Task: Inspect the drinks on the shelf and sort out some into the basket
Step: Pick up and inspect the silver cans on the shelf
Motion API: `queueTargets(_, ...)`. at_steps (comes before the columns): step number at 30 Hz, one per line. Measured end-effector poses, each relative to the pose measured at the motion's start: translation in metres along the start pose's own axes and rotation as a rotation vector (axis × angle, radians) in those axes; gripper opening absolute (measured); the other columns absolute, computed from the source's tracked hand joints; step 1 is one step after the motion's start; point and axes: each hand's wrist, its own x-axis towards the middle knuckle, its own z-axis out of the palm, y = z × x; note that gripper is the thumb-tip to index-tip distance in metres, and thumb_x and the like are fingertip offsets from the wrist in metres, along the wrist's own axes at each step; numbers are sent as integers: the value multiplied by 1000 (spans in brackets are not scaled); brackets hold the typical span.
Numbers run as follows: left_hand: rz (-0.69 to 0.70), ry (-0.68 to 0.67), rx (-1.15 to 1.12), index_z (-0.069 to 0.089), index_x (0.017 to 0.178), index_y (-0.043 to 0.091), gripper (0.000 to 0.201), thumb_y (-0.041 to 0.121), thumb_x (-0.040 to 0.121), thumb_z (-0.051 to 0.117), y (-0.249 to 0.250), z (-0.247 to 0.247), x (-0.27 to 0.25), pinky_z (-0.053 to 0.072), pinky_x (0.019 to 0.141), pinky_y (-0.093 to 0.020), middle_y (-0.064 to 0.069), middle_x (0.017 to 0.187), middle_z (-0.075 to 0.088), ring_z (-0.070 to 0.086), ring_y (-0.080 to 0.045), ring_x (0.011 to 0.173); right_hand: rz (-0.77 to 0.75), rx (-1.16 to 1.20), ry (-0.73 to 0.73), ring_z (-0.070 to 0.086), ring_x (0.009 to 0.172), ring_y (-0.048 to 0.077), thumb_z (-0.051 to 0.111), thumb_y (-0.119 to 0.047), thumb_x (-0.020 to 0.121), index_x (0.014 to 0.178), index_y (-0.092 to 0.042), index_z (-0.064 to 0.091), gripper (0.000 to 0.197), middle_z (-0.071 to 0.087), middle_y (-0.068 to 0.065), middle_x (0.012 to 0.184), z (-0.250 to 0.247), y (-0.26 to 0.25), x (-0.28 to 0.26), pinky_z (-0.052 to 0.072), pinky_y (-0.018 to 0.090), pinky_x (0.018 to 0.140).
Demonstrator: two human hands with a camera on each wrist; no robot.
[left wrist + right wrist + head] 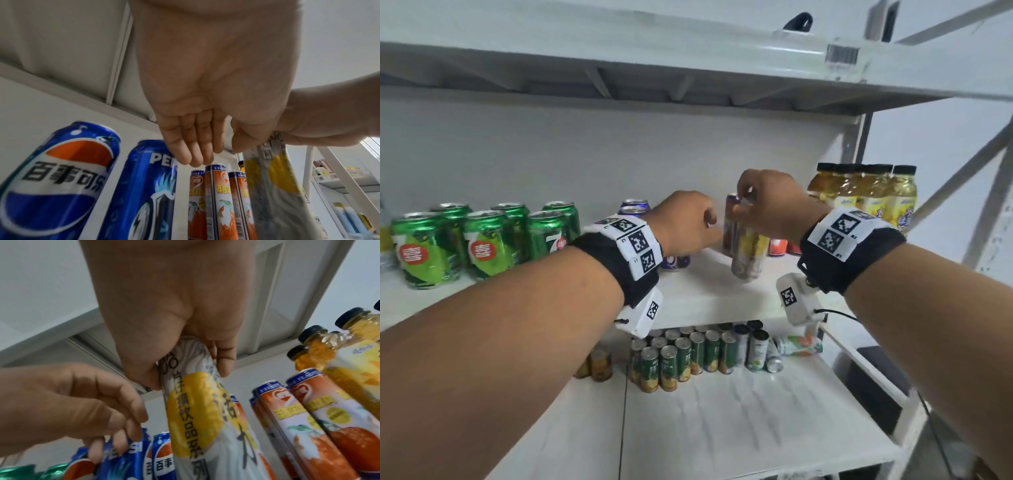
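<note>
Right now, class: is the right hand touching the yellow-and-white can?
Touching. The right wrist view shows the right hand with thumb and fingers curled round the top of the yellow-and-white can, lifted clear of the shelf.

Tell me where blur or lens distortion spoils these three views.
Head view: shelf edges bow from the wide lens, green cans sharp. Left wrist view: the yellow-and-white can is smeared, Pepsi cans stretched but readable, left hand pale. Right wrist view: right hand grips that can, print readable; orange cans soft.

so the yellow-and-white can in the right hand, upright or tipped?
Tipped. The yellow-and-white can hangs off the shelf, bottom swung toward the camera, right hand pinching its top rim.
</note>
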Motion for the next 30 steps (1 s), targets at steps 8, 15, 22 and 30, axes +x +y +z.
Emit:
queueTargets(8, 20, 10, 88, 77, 103, 18, 18, 33, 92, 74, -3, -11, 9, 46, 81, -26, 12, 89, 63, 64, -18, 93, -19, -57, -44, 54, 89, 21, 67, -38, 90, 102, -22, 68, 20, 64, 1, 99, 10, 17, 8, 38, 30, 73)
queueTargets(15, -29, 46, 163, 78, 100, 19, 19, 37, 94, 73, -24, -73, -19, 51, 80, -29, 5, 98, 74, 68, -18, 93, -185, -129, -6, 55, 111, 26, 61, -51, 87, 117, -28, 65, 38, 54, -4, 100, 12, -53, 23, 41, 44, 96)
queueTargets(22, -181, 104, 369, 79, 105, 19, 20, 33, 94, 72, -99, -175, -109, 54, 88, -32, 3, 102, 76, 68, -18, 98, -417, 156, -48, 60, 107, 27, 67, -42, 89, 120, -21, 68, 37, 65, 6, 111, 53, -197, 45, 50, 37, 95)
queueTargets(30, -407, 115, 518, 78, 107, 23, 23, 40, 93, 72, -216, -290, -236, 59, 86, -38, 6, 101, 74, 69, -17, 95, -646, 294, -72, 58, 101, 22, 68, -44, 91, 120, -22, 67, 37, 63, 3, 113, 108, -383, 55, 49, 35, 91)
